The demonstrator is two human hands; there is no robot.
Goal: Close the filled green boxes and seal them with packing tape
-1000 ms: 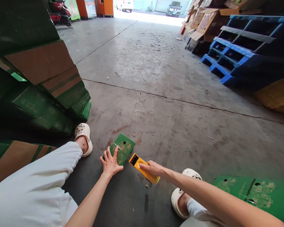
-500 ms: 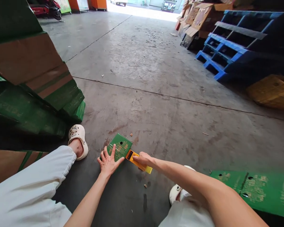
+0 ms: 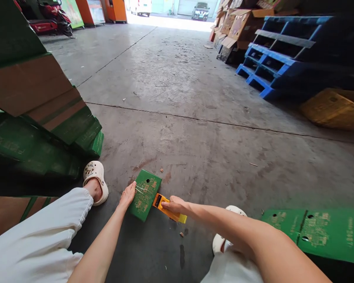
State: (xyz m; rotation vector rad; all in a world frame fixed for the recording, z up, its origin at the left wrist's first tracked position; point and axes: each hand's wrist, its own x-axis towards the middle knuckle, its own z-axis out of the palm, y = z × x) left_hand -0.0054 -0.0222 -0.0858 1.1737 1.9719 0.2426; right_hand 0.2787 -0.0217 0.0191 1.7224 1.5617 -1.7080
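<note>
As the head view shows, one green box (image 3: 146, 196) is on or just above grey floor (image 3: 206, 157); left hand (image 3: 128, 195), against the box's left edge, closure of grip cannot be told; right hand (image 3: 176, 204), grip closed round one yellow tool (image 3: 169, 212), front end beside the box.

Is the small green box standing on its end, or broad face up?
Broad face up: the small green box shows its print and dark hole from above.

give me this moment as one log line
left hand: at left side of green box | right hand: gripping yellow tool | tool: beside box's right edge
</note>
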